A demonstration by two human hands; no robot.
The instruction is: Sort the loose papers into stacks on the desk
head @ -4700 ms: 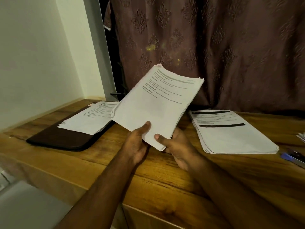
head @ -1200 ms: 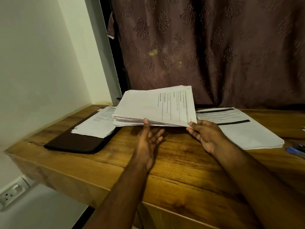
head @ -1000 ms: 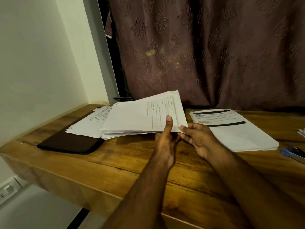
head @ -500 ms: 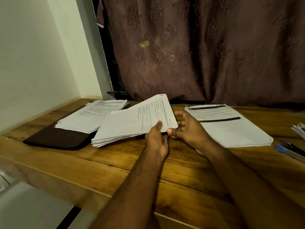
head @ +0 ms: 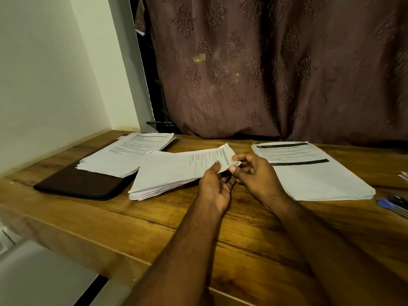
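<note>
Wood surface [head: 254,235] fills the lower frame, curtain [head: 276,67] behind it at 12 o'clock, wall [head: 48,69] at 10. Three paper piles on the surface. Right stack [head: 313,173] at 2 o'clock, flat and squared, black bars on top sheet. Left stack [head: 123,155] at 10 o'clock sits on a dark folder [head: 77,184], sheets slightly fanned. Middle pile [head: 174,173] at 12, far-left end down on the surface, near-right end lifted, edges ragged.

Left hand [head: 215,186] grips the pile's near edge, thumb on top, fingers under. Right hand [head: 254,173] pinches the top sheet's right corner, fingers curled on it.

Step in hand, as I judge it: peeling the top sheet off the middle pile to sort it. Next move likely calls for lifting that one sheet clear without dragging those below, then carrying it to a side stack.

Room: bare wood between piles and front edge, open toward 6. Blue pen-like item [head: 388,204] at 3 o'clock lies near the right stack's corner. Middle pile's left corner is just beside the folder.
</note>
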